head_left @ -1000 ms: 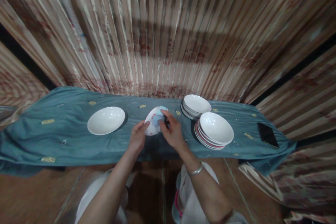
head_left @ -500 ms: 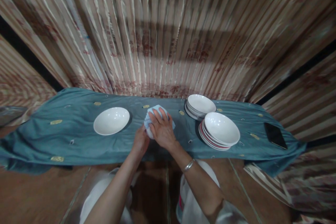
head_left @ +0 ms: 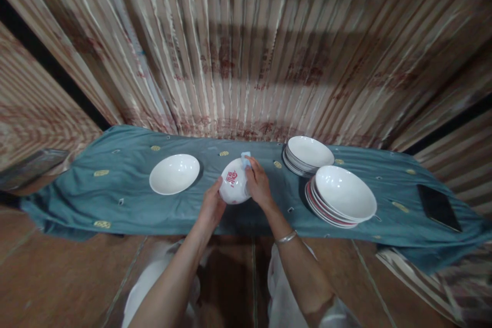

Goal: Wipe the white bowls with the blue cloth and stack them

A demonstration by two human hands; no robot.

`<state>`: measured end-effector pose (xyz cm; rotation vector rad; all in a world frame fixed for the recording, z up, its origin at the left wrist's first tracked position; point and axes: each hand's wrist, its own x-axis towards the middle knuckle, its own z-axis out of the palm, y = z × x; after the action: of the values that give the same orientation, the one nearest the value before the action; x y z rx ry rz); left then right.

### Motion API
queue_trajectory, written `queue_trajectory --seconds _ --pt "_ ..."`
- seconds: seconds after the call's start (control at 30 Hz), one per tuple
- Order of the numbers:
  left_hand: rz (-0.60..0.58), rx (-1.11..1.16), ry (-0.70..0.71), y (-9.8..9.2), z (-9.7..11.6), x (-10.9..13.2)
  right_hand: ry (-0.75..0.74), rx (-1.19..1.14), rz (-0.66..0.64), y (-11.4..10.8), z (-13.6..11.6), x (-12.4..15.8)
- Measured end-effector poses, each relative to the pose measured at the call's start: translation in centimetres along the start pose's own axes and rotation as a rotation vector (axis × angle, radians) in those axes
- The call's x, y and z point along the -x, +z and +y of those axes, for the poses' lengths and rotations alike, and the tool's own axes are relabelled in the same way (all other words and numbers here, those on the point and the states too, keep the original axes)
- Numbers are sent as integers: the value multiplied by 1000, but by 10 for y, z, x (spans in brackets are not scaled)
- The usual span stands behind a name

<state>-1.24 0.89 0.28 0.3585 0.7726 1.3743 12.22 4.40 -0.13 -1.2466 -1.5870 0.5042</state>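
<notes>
Held: red-marked white bowl [head_left: 233, 187], left hand [head_left: 212, 208] fingers curled beneath, right hand [head_left: 259, 187] fingers pressing blue cloth [head_left: 246, 159] against it; left of fingers, single bowl [head_left: 174, 173], seemingly done; right, two dish stacks [head_left: 342, 196], seemingly pending.

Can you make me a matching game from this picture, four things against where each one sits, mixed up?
Things:
1 marked bowl
2 lone dish
3 phone
4 rag

Places:
A far right on the tablecloth
B between left hand and right hand
C under the right hand, at the bowl's far rim
D alone, left of the hands

Pairs: 1-B, 2-D, 3-A, 4-C
</notes>
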Motion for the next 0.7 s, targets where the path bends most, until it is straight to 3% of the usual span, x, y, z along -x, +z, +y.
queue_trajectory --seconds 0.2,0.33,0.5,0.7 --pt "41 -8 -54 -4 4 -4 221 -271 12 3 23 -4" --pt "41 -12 -40 -3 3 -5 244 -320 6 0 27 -6" --pt "34 -40 1 3 -2 -6 71 -142 5 -12 15 -1" --pt "21 -75 31 8 -2 -8 -258 293 -128 -18 -23 19"
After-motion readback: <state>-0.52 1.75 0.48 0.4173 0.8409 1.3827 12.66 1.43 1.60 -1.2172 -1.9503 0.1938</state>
